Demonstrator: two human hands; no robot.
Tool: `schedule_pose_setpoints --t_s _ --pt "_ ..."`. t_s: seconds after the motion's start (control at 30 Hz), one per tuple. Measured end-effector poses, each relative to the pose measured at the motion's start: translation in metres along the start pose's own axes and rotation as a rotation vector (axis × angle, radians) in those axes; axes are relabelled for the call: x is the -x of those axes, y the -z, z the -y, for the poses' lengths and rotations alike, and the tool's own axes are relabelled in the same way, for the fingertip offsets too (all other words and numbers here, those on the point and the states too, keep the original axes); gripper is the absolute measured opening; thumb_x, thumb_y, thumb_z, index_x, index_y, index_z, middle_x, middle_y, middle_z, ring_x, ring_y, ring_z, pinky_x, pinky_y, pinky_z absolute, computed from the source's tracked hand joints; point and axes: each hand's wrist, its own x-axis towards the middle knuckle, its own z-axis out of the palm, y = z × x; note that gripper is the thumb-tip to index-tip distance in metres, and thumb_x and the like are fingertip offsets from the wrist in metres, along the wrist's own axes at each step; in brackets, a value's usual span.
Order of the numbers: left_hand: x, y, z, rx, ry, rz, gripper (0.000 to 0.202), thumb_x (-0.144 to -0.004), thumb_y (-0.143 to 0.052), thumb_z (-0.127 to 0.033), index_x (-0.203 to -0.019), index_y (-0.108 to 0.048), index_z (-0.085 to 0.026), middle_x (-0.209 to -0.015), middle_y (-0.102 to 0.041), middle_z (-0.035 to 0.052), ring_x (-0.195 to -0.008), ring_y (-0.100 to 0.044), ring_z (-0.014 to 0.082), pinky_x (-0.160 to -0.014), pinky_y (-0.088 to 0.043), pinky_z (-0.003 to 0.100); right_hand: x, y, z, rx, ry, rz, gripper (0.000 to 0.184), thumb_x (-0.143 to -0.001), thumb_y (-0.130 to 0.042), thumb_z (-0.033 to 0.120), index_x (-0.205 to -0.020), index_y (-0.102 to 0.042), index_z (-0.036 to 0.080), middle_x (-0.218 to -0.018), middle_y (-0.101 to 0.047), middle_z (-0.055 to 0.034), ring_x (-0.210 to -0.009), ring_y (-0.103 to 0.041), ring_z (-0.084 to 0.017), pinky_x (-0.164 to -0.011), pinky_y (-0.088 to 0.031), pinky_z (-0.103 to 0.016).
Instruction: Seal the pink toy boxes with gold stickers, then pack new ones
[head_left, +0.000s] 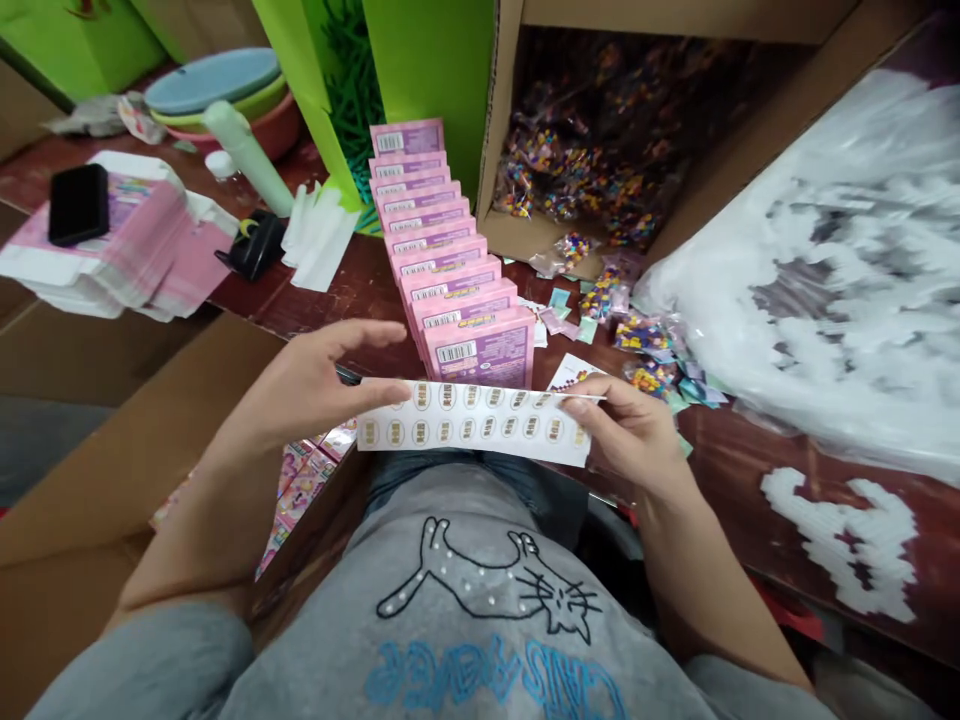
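A white strip of round stickers (480, 428) with gold print, in two rows, is stretched level in front of my body. My right hand (630, 425) pinches its right end between thumb and fingers. At the other end, the thumb of my left hand (322, 375) lies on the upper left corner, by a sticker. The left index finger reaches out well apart from that thumb, and the rest of those fingers are mostly hidden. Just beyond the strip stands a long row of pink and purple boxes (480, 345) with barcodes, each leaning close behind another.
Flattened pink boxes (150, 240) carry a black phone (79, 203) at the left, near a tape dispenser (255, 245) and green bottle (247, 155). A carton (502, 130) of bead bags stands behind. A clear bag of white pieces (840, 280) lies right. An open carton (67, 480) sits lower left.
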Motion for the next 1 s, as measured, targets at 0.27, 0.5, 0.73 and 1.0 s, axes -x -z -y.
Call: schedule_pose_setpoints --t_s 0.27,0.5,0.73,1.0 --pt "0.037 -0.047 0.069 0.394 0.214 -0.188 0.043 -0.071 -0.098 -0.049 -0.097 -0.085 -0.017 -0.097 -0.084 0.0104 -0.083 -0.079 0.0253 -0.077 -0.067 0.034 -0.015 -0.020 0.000 -0.107 0.010 -0.005 0.024 -0.095 -0.082 0.047 -0.095 -0.078 0.023 -0.087 -0.075 -0.0030 -0.072 -0.065 -0.015 -0.064 -0.052 -0.026" --pt "0.032 -0.031 0.091 0.376 0.236 -0.335 0.043 -0.070 -0.098 -0.054 -0.084 -0.083 -0.016 -0.083 -0.081 0.0069 -0.068 -0.073 0.0190 -0.064 -0.061 0.026 -0.027 -0.022 0.009 -0.028 0.012 0.170 0.045 -0.101 -0.070 0.059 -0.079 -0.074 0.019 -0.073 -0.069 -0.0016 -0.065 -0.059 -0.013 -0.061 -0.048 -0.026" --pt "0.031 -0.025 0.093 0.365 0.272 -0.384 0.051 -0.063 -0.101 -0.059 -0.085 -0.084 -0.016 -0.086 -0.083 0.0086 -0.072 -0.075 0.0220 -0.066 -0.063 0.028 -0.042 0.006 0.033 0.111 0.076 0.280 0.023 -0.100 -0.076 0.049 -0.098 -0.083 0.028 -0.094 -0.081 -0.0052 -0.085 -0.074 -0.021 -0.081 -0.059 -0.037" --pt "0.047 -0.018 0.095 0.378 0.387 -0.265 0.051 -0.063 -0.100 -0.062 -0.076 -0.082 -0.016 -0.072 -0.078 0.0086 -0.061 -0.071 0.0225 -0.055 -0.060 0.029 -0.104 -0.019 0.041 0.325 0.433 0.289 0.014 -0.103 -0.072 0.040 -0.102 -0.082 0.030 -0.114 -0.078 -0.0073 -0.111 -0.072 -0.028 -0.099 -0.054 -0.046"
